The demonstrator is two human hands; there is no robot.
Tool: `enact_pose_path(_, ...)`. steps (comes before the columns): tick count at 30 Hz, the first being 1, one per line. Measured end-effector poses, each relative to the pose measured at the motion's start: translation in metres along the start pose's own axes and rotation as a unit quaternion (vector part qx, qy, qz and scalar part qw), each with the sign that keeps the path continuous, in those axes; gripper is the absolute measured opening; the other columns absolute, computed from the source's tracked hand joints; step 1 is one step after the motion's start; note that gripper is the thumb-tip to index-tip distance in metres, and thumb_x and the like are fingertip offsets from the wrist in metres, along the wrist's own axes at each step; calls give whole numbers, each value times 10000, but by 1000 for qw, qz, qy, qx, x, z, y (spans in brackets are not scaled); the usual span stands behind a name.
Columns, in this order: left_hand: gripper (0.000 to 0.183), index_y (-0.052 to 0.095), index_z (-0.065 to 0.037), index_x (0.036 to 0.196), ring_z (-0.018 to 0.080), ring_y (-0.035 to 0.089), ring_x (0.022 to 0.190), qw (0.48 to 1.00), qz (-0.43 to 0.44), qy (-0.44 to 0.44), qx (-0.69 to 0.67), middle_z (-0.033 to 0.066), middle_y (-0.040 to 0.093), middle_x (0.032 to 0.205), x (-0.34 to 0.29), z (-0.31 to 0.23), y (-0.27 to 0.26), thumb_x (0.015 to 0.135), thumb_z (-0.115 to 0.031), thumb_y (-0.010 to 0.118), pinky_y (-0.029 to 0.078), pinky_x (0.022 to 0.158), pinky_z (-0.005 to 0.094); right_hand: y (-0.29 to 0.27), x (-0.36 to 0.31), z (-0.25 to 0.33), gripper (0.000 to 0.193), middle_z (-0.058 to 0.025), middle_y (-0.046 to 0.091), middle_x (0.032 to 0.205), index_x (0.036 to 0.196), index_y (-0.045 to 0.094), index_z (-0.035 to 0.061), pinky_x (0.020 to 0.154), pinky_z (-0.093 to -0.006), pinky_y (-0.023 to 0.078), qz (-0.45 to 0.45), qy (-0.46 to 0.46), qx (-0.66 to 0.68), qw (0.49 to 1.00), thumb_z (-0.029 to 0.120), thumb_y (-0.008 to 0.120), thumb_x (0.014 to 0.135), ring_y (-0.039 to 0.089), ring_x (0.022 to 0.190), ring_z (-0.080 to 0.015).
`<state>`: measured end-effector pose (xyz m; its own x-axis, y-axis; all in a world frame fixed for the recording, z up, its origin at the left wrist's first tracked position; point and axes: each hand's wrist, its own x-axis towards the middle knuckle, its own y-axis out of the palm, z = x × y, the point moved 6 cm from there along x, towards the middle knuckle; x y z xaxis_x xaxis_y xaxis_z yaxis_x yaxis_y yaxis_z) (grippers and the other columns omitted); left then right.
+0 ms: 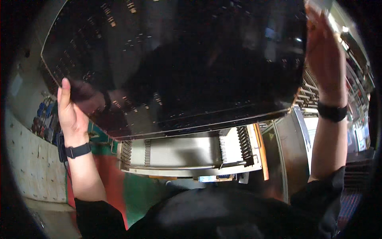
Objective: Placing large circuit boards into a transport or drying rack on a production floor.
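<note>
A broad black panel (223,59) hid the far edge of a pale slotted rack (179,173). My left hand (74,116) gripped the panel's left edge, my blurred right hand (327,59) its right. I seemed to be supporting it aloft; moving on likely called for level, two-handed control.

This is a factory workshop (painted floor (139,195), slotted rack (179,172)).

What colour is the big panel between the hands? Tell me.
The big panel is glossy black, scattered with small pale marks; the head view shows it best.
</note>
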<state>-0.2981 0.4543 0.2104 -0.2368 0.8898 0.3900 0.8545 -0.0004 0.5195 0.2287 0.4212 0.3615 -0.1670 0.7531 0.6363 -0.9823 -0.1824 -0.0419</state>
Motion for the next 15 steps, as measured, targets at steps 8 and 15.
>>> enact_pose_path(8, 177, 612, -120, 1057, 156, 654, 847, 995, -84, 1, 48, 8, 672, 934, -3, 14, -4, 977, -272, 655, 540, 799, 327, 15, -120, -68, 514, -10, 627, 1055, 1337, 503, -13, 811, -233, 493, 2, 193, -147, 970, 65, 721, 878, 591, 908, -84)
enact_pose_path(15, 199, 601, -124, 1054, 149, 643, 882, 994, -81, 36, 71, 7, 662, 962, 1, 18, -15, 979, -301, 650, 525, 818, 334, 1, -104, -63, 332, -2, 655, 967, 1155, 604, -17, 724, -198, 488, 12, 215, -241, 947, 63, 741, 864, 607, 831, -66)
